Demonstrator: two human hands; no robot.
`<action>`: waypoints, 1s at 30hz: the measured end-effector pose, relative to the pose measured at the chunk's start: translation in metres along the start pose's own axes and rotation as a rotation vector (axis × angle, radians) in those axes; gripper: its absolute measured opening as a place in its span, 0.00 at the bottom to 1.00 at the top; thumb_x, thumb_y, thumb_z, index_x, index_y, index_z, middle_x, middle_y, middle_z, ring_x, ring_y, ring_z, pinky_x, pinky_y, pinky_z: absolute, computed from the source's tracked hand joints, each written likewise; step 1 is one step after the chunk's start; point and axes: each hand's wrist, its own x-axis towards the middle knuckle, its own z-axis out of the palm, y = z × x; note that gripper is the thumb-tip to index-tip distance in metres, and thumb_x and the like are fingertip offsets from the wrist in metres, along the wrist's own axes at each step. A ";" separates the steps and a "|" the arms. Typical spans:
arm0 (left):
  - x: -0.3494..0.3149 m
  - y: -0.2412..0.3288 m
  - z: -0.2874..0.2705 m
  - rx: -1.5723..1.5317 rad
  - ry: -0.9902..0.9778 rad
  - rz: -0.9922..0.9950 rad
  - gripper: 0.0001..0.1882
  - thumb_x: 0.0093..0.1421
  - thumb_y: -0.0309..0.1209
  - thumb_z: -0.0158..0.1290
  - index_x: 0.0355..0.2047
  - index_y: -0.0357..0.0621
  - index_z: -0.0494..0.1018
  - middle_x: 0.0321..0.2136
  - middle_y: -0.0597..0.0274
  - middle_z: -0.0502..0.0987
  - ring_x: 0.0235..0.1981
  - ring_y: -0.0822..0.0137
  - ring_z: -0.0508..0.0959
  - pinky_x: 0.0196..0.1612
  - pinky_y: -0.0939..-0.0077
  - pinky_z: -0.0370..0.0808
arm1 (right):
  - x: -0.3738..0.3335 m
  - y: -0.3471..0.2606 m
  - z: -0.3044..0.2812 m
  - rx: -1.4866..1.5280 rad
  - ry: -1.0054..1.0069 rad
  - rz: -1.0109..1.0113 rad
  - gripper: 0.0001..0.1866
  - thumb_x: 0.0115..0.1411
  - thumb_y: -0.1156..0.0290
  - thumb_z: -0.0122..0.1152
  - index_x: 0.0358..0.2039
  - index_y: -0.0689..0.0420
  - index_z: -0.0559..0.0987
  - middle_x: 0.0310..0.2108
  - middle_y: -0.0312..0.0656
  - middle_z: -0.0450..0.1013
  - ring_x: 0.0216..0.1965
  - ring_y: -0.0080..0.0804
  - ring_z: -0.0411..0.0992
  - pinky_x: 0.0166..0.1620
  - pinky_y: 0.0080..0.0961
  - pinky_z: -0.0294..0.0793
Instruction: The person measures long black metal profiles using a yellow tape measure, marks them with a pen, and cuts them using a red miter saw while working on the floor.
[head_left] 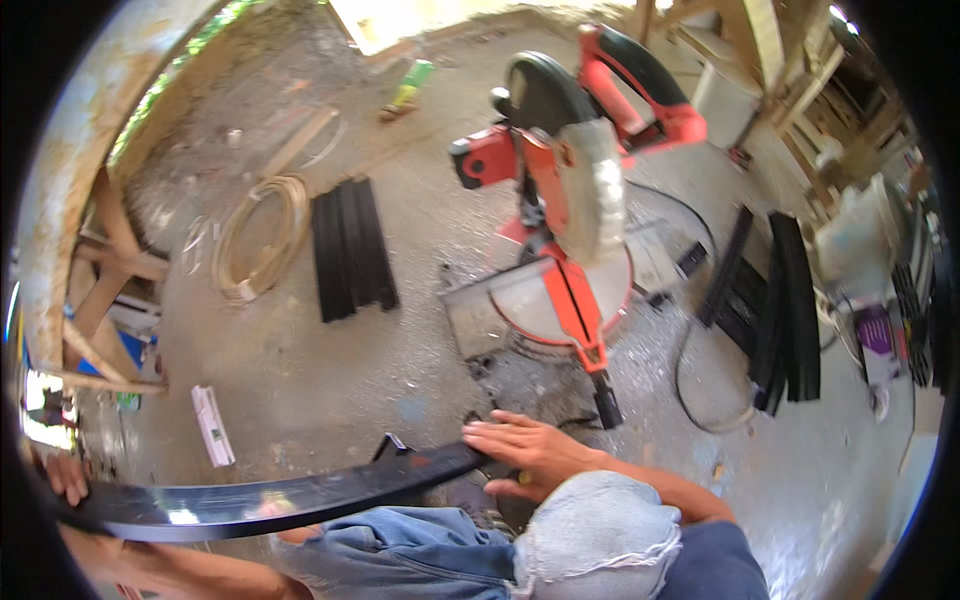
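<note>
A long black strip (300, 504) with a glossy face lies across the front, just above my jeans-clad legs. At its far left end, my left hand (68, 478) is closed round the edge, partly cut off by the dark rim of the picture. My right hand (540, 458), with a ring on one finger, holds the strip's right end. Its fingers stretch along the far side while the thumb sits on the near side. Beyond my right hand stands a red and black miter saw (575, 290) on the floor, its head raised.
Black strips (352, 248) lie left of the saw, near a coil of pale tubing (262, 240). More black strips (785, 305) and a cable (682, 375) lie right. A white piece (211, 426) is at left; a green-handled brush (408, 88) lies far back.
</note>
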 end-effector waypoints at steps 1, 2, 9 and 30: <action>0.006 -0.006 -0.012 -0.025 -0.010 -0.026 0.26 0.66 0.55 0.47 0.41 0.42 0.71 0.21 0.66 0.66 0.19 0.72 0.65 0.23 0.73 0.67 | -0.002 -0.002 -0.003 -0.034 0.111 0.064 0.36 0.57 0.53 0.69 0.59 0.63 0.70 0.59 0.51 0.71 0.62 0.48 0.67 0.67 0.45 0.61; 0.008 -0.001 -0.020 -0.050 -0.009 -0.031 0.25 0.66 0.55 0.48 0.40 0.42 0.71 0.21 0.67 0.65 0.19 0.73 0.65 0.22 0.74 0.66 | 0.011 -0.017 -0.016 -0.111 0.188 0.078 0.34 0.55 0.55 0.70 0.56 0.62 0.73 0.56 0.49 0.73 0.60 0.48 0.69 0.65 0.46 0.65; -0.044 -0.052 0.060 -0.354 0.111 -0.288 0.28 0.65 0.60 0.46 0.33 0.45 0.68 0.18 0.66 0.66 0.16 0.71 0.64 0.18 0.75 0.61 | -0.025 -0.014 -0.028 -0.348 0.571 0.307 0.19 0.57 0.70 0.57 0.48 0.61 0.76 0.43 0.52 0.75 0.50 0.55 0.71 0.57 0.46 0.64; -0.177 -0.309 -0.026 -0.354 -0.090 -0.913 0.14 0.66 0.33 0.56 0.49 0.41 0.69 0.44 0.52 0.79 0.44 0.51 0.82 0.49 0.51 0.79 | -0.063 0.092 -0.128 -0.964 0.509 0.279 0.22 0.66 0.49 0.54 0.47 0.55 0.77 0.38 0.53 0.73 0.37 0.58 0.73 0.41 0.52 0.72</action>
